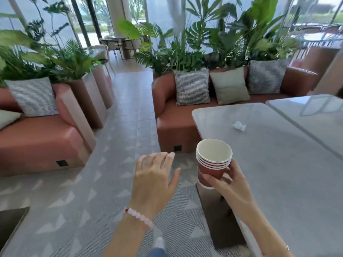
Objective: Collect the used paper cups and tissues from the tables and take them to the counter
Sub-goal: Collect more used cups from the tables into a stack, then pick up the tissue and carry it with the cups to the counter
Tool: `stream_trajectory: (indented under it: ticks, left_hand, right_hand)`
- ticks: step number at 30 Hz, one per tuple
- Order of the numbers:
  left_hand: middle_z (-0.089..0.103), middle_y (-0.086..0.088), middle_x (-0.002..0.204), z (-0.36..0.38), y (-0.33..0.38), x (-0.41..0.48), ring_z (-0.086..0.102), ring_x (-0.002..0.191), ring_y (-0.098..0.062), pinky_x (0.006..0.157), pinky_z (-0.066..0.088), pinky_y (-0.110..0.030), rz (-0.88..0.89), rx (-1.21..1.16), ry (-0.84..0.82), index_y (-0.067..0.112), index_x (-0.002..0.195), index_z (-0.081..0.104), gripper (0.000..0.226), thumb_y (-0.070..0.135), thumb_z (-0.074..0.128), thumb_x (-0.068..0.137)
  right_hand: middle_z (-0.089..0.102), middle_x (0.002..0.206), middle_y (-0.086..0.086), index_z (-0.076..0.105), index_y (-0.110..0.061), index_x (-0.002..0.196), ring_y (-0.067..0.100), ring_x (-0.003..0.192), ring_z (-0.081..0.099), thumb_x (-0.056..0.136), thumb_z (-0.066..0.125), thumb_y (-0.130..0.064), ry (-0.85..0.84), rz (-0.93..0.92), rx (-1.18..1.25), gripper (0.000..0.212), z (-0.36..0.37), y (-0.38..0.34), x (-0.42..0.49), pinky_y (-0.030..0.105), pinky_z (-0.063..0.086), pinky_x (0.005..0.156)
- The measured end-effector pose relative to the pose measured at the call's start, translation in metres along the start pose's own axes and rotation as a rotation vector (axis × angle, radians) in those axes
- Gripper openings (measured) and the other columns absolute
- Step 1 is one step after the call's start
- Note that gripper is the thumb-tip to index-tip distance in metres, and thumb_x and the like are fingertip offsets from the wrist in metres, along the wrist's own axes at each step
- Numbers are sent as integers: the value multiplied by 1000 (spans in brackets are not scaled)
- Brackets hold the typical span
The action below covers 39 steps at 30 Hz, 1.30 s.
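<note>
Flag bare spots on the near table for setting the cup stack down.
Bare on the near table: from the crumpled tissue down to the near edge and across to the second table. Only the tissue occupies its far end; nowhere crowded.

I get one wide-angle view from head height, tilted forward and down. The left hand and right hand sit close beneath it; the worktop fills the right side.

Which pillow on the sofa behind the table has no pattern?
The middle pillow of the three: it is plain pale green. The left pillow and the right pillow beside it are black-and-white checked.
</note>
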<state>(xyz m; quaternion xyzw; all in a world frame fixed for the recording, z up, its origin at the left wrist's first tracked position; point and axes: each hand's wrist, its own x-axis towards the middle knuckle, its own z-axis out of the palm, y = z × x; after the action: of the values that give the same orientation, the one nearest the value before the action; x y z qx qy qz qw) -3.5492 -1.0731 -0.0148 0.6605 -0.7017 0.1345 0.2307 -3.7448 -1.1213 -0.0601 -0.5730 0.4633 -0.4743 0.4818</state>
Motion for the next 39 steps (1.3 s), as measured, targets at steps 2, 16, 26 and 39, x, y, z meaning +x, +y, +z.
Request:
stream_trajectory:
  ticks: [2,16,26,39]
  left_hand:
    - [68,-1,103,21,-16,32,63,97,-22,89,49,-45,44,-28,-4,13,111,64,44,41,37,89]
    - [67,-1,106,139,-85,260,62,99,-22,88,48,-46,424,-243,-100,14,111,65,36,36,48,87]
    - [68,-2,105,213,-50,356,63,98,-26,89,47,-46,627,-319,-210,13,113,63,44,40,37,89]
    - [69,-4,103,306,31,447,65,94,-27,86,50,-45,866,-436,-263,12,111,64,32,30,61,85]
  right_hand:
    - [69,101,-12,56,-52,99,8,95,68,48,83,-45,54,15,-10,58,7,5,30,24,53,77]
    - [61,117,-7,47,-38,113,16,107,61,70,82,-21,471,127,-84,58,40,11,207,25,50,84]
    - [61,109,-18,47,-39,109,-1,95,62,70,80,-23,725,201,-109,53,3,25,276,16,47,76]
    - [65,104,-13,55,-34,104,-8,89,63,69,81,-17,988,250,-58,47,-71,58,339,9,50,70]
